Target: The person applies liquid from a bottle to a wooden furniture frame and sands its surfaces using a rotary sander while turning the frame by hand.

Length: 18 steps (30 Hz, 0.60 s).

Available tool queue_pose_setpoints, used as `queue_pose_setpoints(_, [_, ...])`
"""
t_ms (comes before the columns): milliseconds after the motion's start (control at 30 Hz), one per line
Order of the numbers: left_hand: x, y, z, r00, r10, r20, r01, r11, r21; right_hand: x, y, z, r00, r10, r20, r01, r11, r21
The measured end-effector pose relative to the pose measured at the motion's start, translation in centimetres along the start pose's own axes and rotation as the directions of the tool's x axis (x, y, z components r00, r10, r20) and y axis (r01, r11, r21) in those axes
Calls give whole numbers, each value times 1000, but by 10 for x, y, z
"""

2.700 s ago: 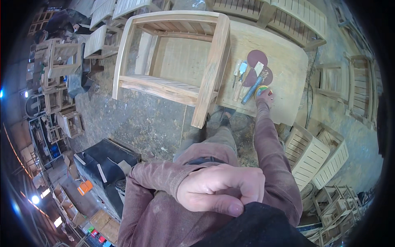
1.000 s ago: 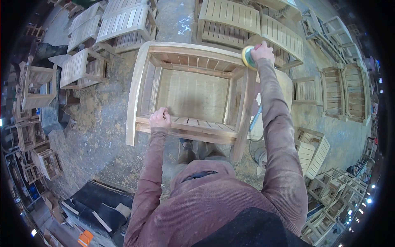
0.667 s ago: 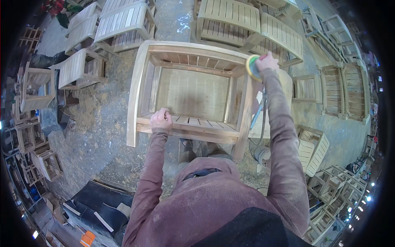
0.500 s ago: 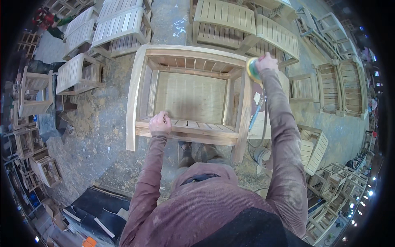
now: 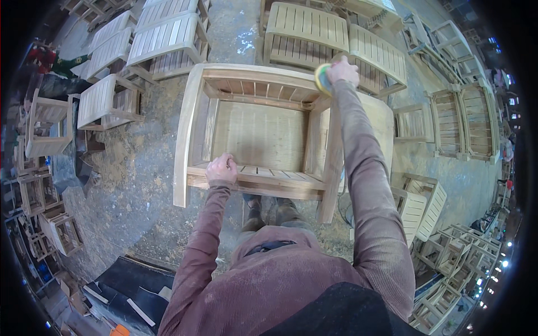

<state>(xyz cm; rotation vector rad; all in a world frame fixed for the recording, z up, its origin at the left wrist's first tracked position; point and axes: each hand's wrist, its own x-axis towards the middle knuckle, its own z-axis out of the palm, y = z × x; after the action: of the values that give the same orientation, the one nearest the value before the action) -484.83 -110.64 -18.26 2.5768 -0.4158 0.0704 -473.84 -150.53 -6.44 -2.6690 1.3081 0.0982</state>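
Apparently sanding, the right hand [image 5: 343, 71] grips a round yellow-and-green tool [image 5: 322, 79] at the adjacent corner of a pale, slatted wooden frame [image 5: 252, 72], the left hand [image 5: 222, 168] curled, grip unclear, on the rail [image 5: 272, 187] under it; next likely calls for flat, even pressure.

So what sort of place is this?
Probably a furniture workshop: slatted wooden pieces stand all around, and the right hand holds what seems to be a round sander at the corner of an unpainted wooden frame.

Frame [image 5: 269, 189]: bare wd., matt; R sleeve [image 5: 364, 157]: ribbed cloth, dusty; floor [image 5: 131, 187]: rough-lkg., matt w/ blotches.
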Motion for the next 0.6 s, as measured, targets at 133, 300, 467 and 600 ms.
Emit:
queue_pose_setpoints(133, [1,1,4,998,54,-23,-55,997,-46,3,-61,25,991,-136,-2,136,990,24])
queue_pose_setpoints(300, [1,4,2,996,64,-57,-68,995,-74,-25,-133,32,965,-252,64,245,964,103])
queue_pose_setpoints(467, [2,5,1,997,47,-67,-50,998,-42,-17,-118,24,965,-259,30,255,963,91])
queue_pose_setpoints(600, [4,8,-1,998,21,-54,-23,999,-43,8,-62,20,989,-150,-13,150,981,119])
